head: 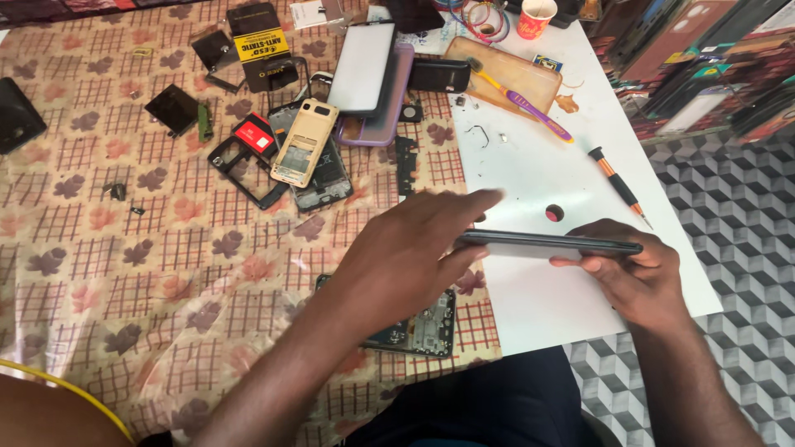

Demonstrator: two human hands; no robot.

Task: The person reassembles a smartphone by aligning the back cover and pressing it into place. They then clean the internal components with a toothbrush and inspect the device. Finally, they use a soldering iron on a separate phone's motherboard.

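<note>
Both hands, left hand (414,248) and right hand (633,269), grip a dark phone (551,242).

Both hands hold a thin dark phone (551,242) edge-on: left hand (410,252) flat over one end, right hand (633,273) gripping the other.

The left hand (414,248) is smeared by motion, its fingertips a blur at about two o'clock from the wrist, and it hides most of the opened phone body (422,327) lying beneath it. The thin dark panel (551,243) shows only its edge, so its face cannot be told, and the right hand (633,269) covers its far end at three o'clock. At twelve o'clock the paper cup (537,18) is cut off by the top edge, and the small screws near the black clip (478,131) are too tiny to make out.
</note>
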